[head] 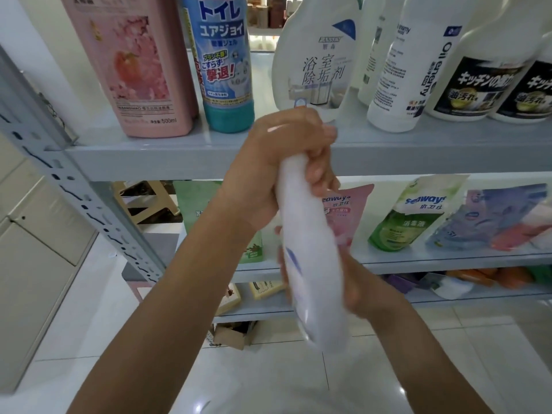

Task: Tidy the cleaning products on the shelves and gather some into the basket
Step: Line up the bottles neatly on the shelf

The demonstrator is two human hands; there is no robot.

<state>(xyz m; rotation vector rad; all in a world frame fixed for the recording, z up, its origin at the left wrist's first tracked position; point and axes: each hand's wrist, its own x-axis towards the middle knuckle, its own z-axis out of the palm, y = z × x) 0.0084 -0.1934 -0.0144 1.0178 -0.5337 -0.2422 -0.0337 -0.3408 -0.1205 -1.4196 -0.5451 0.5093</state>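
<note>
Head camera – what sits nearest to you?

Me: A white bottle [310, 264], up in the air in front of the shelving. It is tilted, with the narrow end pointing up and away and the wide base hanging toward me. Motion blur smears it. I can make out a plain white body and one blue mark [294, 259] on its left side, but no lettering.

Asker: And your fingers?

Me: My left hand [283, 150] is curled tight round the narrow top end, knuckles up. My right hand [355, 282] wraps the lower body from behind, its fingertips [279, 258] showing at the bottle's left edge.

Asker: What lies beyond?

Me: The grey top shelf [149, 156], its front edge just behind my left hand. On it stand a pink bottle [134, 70] and, just beside it, a blue toilet-cleaner bottle [221, 61]. A white spray bottle [316, 61] is behind my knuckles. Further right come a white "Oil enemy" bottle [400, 85] and black-labelled bottles [478, 82]. One level down, on the middle shelf [448, 259], pouches lean back: a pink pouch [349, 210], a green pouch [415, 219] and a blue-and-pink pouch [501, 219]. Below is glossy white floor [388, 369].
</note>
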